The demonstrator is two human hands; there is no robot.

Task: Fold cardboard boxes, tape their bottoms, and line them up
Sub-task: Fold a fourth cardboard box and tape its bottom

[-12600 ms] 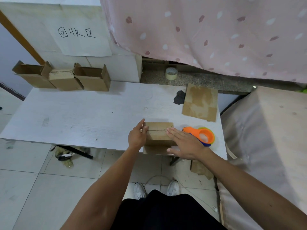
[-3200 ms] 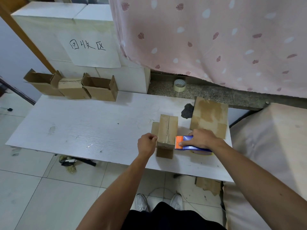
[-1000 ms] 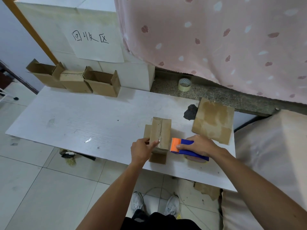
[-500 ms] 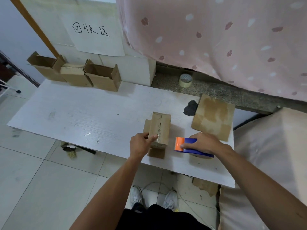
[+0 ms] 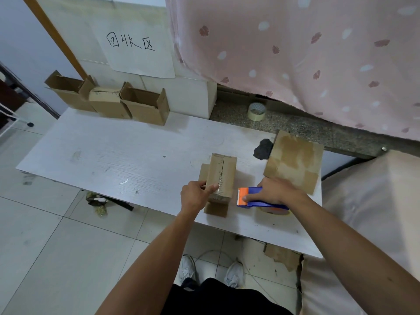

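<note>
A small cardboard box stands upside down near the front edge of the white table, a strip of clear tape along its bottom seam. My left hand holds its near left corner, thumb pressing on the tape end. My right hand grips the blue and orange tape dispenser, which sits on the table just right of the box, apart from it. Three folded boxes stand in a row at the table's far left.
A stack of flat cardboard lies at the table's right, a black scrap beside it. A tape roll sits on the stone ledge behind. A pink curtain hangs above; a covered block stands at the right.
The dispenser has come away from the box's right side and now rests on the table. My left thumb has slid onto the tape end at the near corner.
</note>
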